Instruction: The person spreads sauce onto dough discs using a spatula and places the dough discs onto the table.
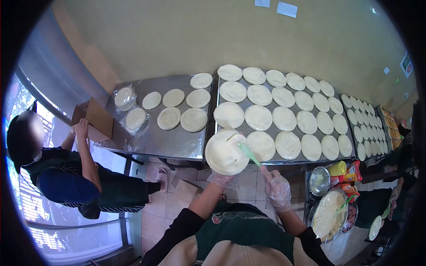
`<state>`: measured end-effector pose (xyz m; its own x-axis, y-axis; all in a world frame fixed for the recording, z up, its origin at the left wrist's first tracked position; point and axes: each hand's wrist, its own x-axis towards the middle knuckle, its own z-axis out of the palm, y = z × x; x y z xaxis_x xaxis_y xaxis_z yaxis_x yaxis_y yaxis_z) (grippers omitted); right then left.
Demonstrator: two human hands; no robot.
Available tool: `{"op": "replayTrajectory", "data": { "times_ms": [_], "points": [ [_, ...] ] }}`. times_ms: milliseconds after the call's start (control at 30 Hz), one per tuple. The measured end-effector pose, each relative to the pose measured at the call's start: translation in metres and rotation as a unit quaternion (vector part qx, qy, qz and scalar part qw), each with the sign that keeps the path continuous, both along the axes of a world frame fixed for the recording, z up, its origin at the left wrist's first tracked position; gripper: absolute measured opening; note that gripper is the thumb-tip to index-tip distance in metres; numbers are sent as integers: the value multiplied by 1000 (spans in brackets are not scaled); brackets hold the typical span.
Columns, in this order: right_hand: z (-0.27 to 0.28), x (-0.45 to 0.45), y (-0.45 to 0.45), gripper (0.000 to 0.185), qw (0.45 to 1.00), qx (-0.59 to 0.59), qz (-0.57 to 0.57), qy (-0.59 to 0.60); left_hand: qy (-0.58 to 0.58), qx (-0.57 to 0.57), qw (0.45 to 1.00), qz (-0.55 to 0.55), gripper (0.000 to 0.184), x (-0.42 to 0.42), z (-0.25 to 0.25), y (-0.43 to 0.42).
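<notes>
My left hand [220, 178], in a clear plastic glove, supports a round flat dough base [222, 155] from below, its fingers mostly hidden under it. A pale, creamy spread covers part of the base. In my gloved right hand [278, 191] is a green spatula [250, 154], gripped by the handle, with its blade against the base's right side. Just beyond, a metal table [284, 162] bears rows of similar pale rounds [284, 119].
A second metal table [151, 146] on the left carries several more rounds [169, 118]. There a person [66, 181] handles a cardboard box [94, 117]. To my right stand a large bowl of pale mixture [326, 215] and a metal bowl [319, 181]. Another person [377, 195] works farther right.
</notes>
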<state>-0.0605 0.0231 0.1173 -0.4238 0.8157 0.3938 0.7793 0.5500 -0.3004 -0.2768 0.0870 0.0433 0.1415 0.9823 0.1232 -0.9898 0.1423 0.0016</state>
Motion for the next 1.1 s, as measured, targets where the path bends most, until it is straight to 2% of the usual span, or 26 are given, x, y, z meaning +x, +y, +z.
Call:
{"op": "replayTrajectory", "data": {
  "times_ms": [33,67,100,133,200,233,300,333,400,433,500,533,567,600,633,667,700,733,767,800,833,867,900,967,1033,1100],
  "points": [
    [2,-2,8,49,1000,1,-12,4,-2,-1,1000,2,57,-5,-5,-4],
    [4,-5,14,47,1000,3,-24,7,205,7,975,85,58,-9,-5,-12],
    [7,-9,20,47,1000,3,-22,5,401,14,901,164,59,-14,-5,-16],
    [11,-14,24,46,999,1,-48,21,400,14,902,166,59,-19,-5,-15],
    [13,-24,27,42,995,-12,-89,39,233,2,963,134,64,-31,-1,-11],
    [12,-29,20,42,996,-11,-85,37,231,2,963,138,64,-37,1,-8],
    [13,-40,-2,43,999,-13,32,3,529,78,813,229,66,-50,0,-3],
    [17,-47,-6,46,995,-8,97,4,530,77,813,229,66,-56,-1,0],
    [0,-42,1,48,998,5,68,-4,426,68,876,214,66,-65,-7,7],
    [-6,-35,6,50,999,16,40,-14,425,66,877,215,66,-71,-10,10],
    [4,-37,19,50,1000,10,20,-12,654,93,718,220,66,-84,-17,11],
    [6,-40,23,52,1000,12,-11,2,654,91,718,221,66,-86,-19,12],
    [10,-41,26,53,999,15,-41,15,560,56,801,203,65,-86,-16,14],
    [21,-47,24,56,1000,18,9,17,457,21,870,182,64,-86,-13,15],
    [20,-54,20,56,1000,19,11,17,457,21,870,185,64,-87,-10,14],
    [16,-59,14,58,998,11,63,-3,219,20,968,120,62,-88,1,11],
    [12,-62,12,59,993,2,114,-24,-34,17,998,46,60,-88,9,10],
    [5,-60,17,59,994,0,107,-36,-34,17,998,47,60,-89,5,11],
    [2,-56,25,59,993,1,110,-38,280,57,949,134,64,-88,-8,12],
    [1,-52,35,60,995,14,82,-52,563,88,796,205,68,-85,-13,10],
    [0,-49,46,61,996,27,54,-64,564,85,795,207,68,-85,-18,4],
    [1,-47,56,62,997,40,53,-38,390,8,909,144,65,-88,-17,-3],
    [4,-45,65,62,997,42,58,-35,197,-66,975,76,62,-91,-15,-5],
    [12,-40,79,63,999,38,11,-12,263,-19,960,92,60,-91,-11,-3],
    [20,-33,84,65,998,46,33,21,326,24,939,107,58,-88,-6,3],
    [38,-23,79,67,978,5,197,-73,217,45,975,-12,59,-80,5,11]
  ]
}}
